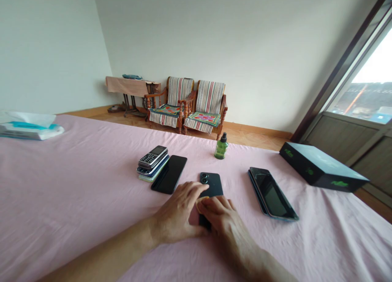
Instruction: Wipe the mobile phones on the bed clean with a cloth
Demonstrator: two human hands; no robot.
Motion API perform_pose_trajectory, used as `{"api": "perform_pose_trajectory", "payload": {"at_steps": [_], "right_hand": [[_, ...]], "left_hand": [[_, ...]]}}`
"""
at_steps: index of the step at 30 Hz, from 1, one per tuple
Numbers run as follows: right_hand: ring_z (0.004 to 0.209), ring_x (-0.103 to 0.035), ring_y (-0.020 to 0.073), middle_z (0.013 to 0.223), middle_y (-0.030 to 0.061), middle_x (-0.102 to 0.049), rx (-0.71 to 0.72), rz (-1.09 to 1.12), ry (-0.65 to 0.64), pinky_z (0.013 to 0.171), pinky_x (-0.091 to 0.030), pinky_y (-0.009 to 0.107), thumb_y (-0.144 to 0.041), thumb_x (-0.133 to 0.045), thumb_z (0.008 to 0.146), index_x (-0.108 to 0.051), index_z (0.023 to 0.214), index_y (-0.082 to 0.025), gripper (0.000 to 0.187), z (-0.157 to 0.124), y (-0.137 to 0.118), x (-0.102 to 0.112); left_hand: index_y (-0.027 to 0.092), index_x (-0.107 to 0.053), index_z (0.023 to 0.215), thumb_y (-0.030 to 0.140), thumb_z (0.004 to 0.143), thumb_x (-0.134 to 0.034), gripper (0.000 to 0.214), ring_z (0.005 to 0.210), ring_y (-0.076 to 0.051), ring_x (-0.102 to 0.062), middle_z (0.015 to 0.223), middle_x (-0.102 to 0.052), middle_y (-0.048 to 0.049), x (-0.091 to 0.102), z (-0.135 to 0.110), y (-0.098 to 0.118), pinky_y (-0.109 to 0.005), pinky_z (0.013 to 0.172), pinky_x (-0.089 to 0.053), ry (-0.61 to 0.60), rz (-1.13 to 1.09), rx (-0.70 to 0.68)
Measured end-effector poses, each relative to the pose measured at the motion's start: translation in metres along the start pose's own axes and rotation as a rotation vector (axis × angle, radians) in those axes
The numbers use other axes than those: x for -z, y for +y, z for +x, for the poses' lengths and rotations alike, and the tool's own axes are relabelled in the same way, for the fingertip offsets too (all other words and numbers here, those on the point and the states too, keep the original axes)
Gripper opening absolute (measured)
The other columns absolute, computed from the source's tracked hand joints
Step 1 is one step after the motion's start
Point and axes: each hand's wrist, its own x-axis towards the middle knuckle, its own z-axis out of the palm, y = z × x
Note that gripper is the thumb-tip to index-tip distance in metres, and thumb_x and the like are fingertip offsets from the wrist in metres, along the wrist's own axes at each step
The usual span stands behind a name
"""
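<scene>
Pale pink, wrinkled cloth (92, 172) covers the broad surface in front of me, a plain whitish wall beyond it. Near the middle of its close side lies a dark, slab-shaped smartphone (215, 187), back up, its round lenses at the eleven o'clock corner. A clear green bottle with a black spray top (221, 146) stands past it at twelve; a flat all-black phone (170, 174) lies at ten. The person's left hand (181, 212) spreads around the smartphone's nine o'clock side; whether it truly grips, I can't tell. The right hand (222, 220) pinches a small tan pad (200, 203), apparently soft, against the back. I'd expect the smartphone to be light, stiff and rather slippery, its glass easily cracked; best held by the long edges at three and nine, clear of the lenses.
</scene>
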Motion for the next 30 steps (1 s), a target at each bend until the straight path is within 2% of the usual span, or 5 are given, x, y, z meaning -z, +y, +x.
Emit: {"api": "perform_pose_trajectory", "payload": {"at_steps": [6,11,18,25,30], "right_hand": [[0.089,-0.053,0.0216,0.101,0.0023,-0.064,0.058,0.033,0.045,0.075,-0.042,0.032,-0.012,-0.054,0.090,-0.060,0.107,-0.024,0.022,-0.024,-0.003,-0.014],[0.082,-0.052,0.0197,0.089,0.0028,-0.064,0.109,0.100,0.097,0.068,-0.042,0.030,-0.009,-0.053,0.087,-0.063,0.089,-0.022,0.017,-0.028,0.002,-0.013],[0.073,-0.050,0.0200,0.074,0.0055,-0.058,-0.030,-0.034,0.207,0.062,-0.041,0.030,-0.004,-0.045,0.085,-0.063,0.073,-0.020,0.027,-0.028,0.011,0.001],[0.075,-0.052,0.0197,0.082,0.0052,-0.061,0.144,-0.044,0.127,0.063,-0.043,0.030,-0.008,-0.051,0.086,-0.064,0.089,-0.019,0.017,-0.023,-0.003,-0.008],[0.071,-0.051,0.0202,0.075,0.0055,-0.059,0.058,-0.127,0.170,0.061,-0.042,0.031,-0.004,-0.048,0.082,-0.065,0.081,-0.018,0.022,-0.026,0.005,0.001]], "left_hand": [[0.021,-0.046,0.130,0.034,0.062,-0.082,0.078,0.121,-0.028,-0.046,0.132,-0.049,-0.0090,0.000,0.001,-0.010,-0.043,0.107,-0.035,-0.096,-0.023,0.031],[0.021,-0.049,0.132,0.049,0.061,-0.081,0.083,0.122,-0.031,-0.046,0.134,-0.049,-0.0100,0.005,0.001,-0.012,-0.045,0.106,-0.036,-0.133,-0.011,0.024],[0.021,-0.050,0.133,0.054,0.062,-0.079,0.083,0.122,-0.032,-0.047,0.133,-0.050,-0.0113,0.009,0.002,-0.010,-0.048,0.105,-0.036,-0.162,0.007,0.023],[0.020,-0.052,0.131,0.050,0.063,-0.080,0.080,0.120,-0.031,-0.048,0.130,-0.052,-0.0109,0.008,0.002,-0.008,-0.045,0.105,-0.037,-0.141,0.002,0.017],[0.020,-0.051,0.132,0.052,0.066,-0.078,0.078,0.121,-0.031,-0.047,0.131,-0.052,-0.0117,0.009,0.001,-0.009,-0.045,0.105,-0.036,-0.154,0.016,0.006]]}}
